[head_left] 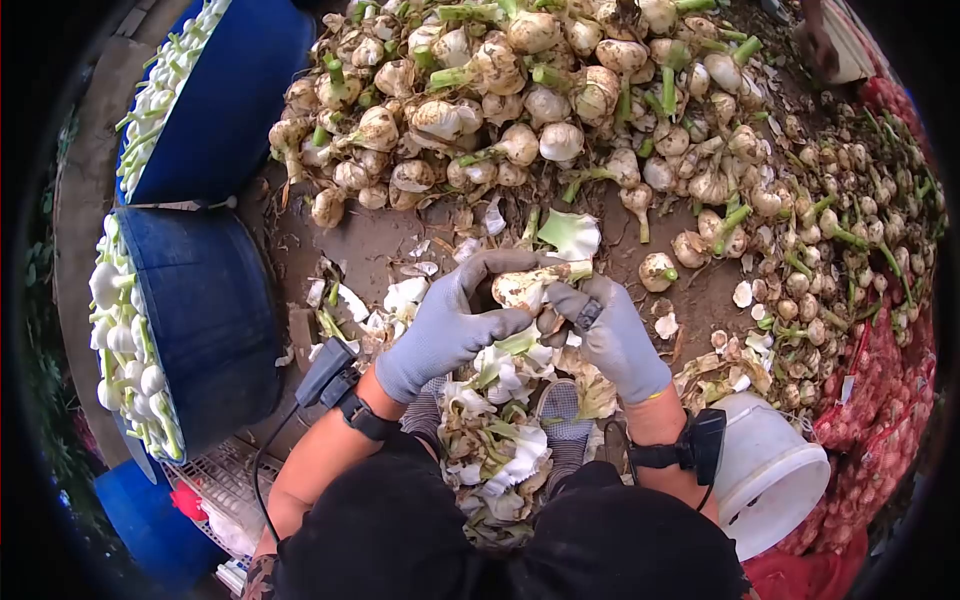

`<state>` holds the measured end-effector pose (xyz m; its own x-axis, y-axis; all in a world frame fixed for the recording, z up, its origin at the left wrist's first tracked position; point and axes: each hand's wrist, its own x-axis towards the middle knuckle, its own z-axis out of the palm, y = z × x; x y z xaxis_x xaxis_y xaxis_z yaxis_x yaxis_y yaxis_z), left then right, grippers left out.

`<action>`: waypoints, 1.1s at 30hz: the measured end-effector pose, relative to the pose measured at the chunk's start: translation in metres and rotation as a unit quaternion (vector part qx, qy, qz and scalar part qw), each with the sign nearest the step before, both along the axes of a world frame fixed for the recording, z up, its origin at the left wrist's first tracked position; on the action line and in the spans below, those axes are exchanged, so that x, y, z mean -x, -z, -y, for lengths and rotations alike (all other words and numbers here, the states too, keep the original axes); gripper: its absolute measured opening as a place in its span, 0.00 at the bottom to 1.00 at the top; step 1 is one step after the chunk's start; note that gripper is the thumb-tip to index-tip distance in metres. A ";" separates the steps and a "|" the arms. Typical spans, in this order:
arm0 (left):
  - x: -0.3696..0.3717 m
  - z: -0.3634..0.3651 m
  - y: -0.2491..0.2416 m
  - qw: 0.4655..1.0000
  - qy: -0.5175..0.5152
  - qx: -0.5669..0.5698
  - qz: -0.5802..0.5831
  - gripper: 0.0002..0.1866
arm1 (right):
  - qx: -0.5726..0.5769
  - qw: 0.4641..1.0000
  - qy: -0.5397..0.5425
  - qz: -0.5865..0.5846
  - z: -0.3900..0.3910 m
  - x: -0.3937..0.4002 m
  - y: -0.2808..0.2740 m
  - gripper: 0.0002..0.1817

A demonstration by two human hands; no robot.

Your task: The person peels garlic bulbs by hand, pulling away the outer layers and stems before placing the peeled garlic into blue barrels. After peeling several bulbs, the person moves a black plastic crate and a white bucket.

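Above my lap, a garlic bulb with soiled outer skin lies sideways, its cut stem end pointing right. My left hand, in a grey-white glove, is closed around the bulb's left side, thumb below and fingers above. My gloved right hand pinches at the bulb's right side near the stem; its fingertips are partly hidden. A dark band sits on one of its fingers. Just beyond the hands lies a pale green-white piece of peel. Peeled skins are heaped between my shoes.
A large pile of unpeeled garlic spreads ahead, with smaller bulbs to the right. Blue tubs of cleaned garlic stand left. A white bucket and red mesh sacks are at right. Another person's hand shows top right.
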<state>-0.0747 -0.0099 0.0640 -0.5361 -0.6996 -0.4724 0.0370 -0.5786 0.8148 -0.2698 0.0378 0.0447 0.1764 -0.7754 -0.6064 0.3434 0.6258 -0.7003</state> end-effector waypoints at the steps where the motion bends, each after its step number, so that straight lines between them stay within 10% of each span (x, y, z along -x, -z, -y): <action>1: 0.001 0.000 0.001 1.000 0.000 -0.001 0.000 0.25 | -0.001 1.000 0.000 0.000 0.001 0.001 0.005 0.07; 10: -0.009 -0.003 0.020 0.989 -0.026 -0.113 -0.089 0.29 | 0.052 0.990 -0.014 -0.131 0.007 -0.015 0.005 0.09; 12: -0.012 -0.004 0.030 0.981 -0.007 -0.128 -0.148 0.33 | 0.220 0.864 -0.127 -0.434 0.006 -0.012 0.012 0.16; 15: -0.009 -0.003 0.027 0.980 0.032 -0.101 -0.169 0.45 | 0.308 0.755 -0.176 -0.551 0.002 -0.009 0.016 0.24; 21: -0.010 0.009 0.014 0.992 0.120 -0.032 0.009 0.38 | 0.152 0.983 -0.021 -0.098 0.013 -0.019 0.007 0.17; 22: -0.010 0.005 0.027 0.985 0.090 0.124 0.085 0.36 | 0.129 0.987 -0.027 -0.092 0.013 -0.019 0.014 0.13; 28: -0.012 0.013 0.021 0.967 -0.062 0.103 0.223 0.17 | 0.002 0.998 -0.040 -0.043 -0.001 -0.036 0.006 0.09; 29: -0.012 0.015 0.018 0.967 -0.064 0.103 0.224 0.17 | 0.007 0.997 -0.054 -0.048 -0.002 -0.037 0.004 0.09; 31: -0.012 0.017 0.015 0.848 0.042 0.482 0.216 0.17 | 0.075 0.983 -0.068 -0.151 -0.004 -0.040 0.016 0.10; 33: -0.021 0.013 0.025 0.873 0.087 0.426 0.219 0.18 | 0.137 0.980 -0.088 -0.112 -0.004 -0.036 0.012 0.11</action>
<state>-0.0533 -0.0232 0.0385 -0.5679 -0.8231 -0.0072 -0.4151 0.2788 0.8660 -0.2337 0.0414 0.0331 0.2085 -0.8843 -0.4177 0.0658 0.4388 -0.8962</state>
